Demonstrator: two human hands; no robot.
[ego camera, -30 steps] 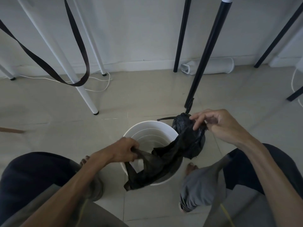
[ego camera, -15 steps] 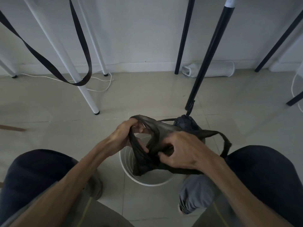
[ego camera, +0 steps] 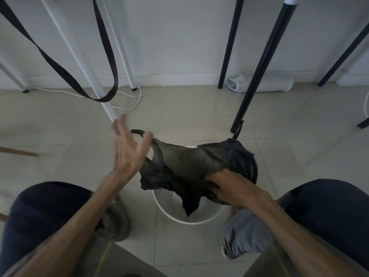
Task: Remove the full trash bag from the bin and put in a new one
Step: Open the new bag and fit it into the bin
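Moved apart since half a second ago: left hand swung out to the left with straight, spread fingers, one handle loop of the new trash bag hooked over the thumb; right hand dropped lower and grips the bag's other side in curled fingers. Stretched now between both hands, long axis left to right, slightly sagging, with the closed bottom corner pointing down into the bin.

Largest first: pale tiled floor under everything, white wall behind. Dark-trousered knees at lower left and lower right, cut off by the frame edges. White table legs at upper left, black legs at upper right. Black strap looping down at left. White round bin between the feet, mostly hidden beneath the thin bag; only the near rim and some inner wall visible. Knotted full trash bag just behind the bin at right, touching the new one, partly covered by it. Left hand blurred. No readable writing anywhere.
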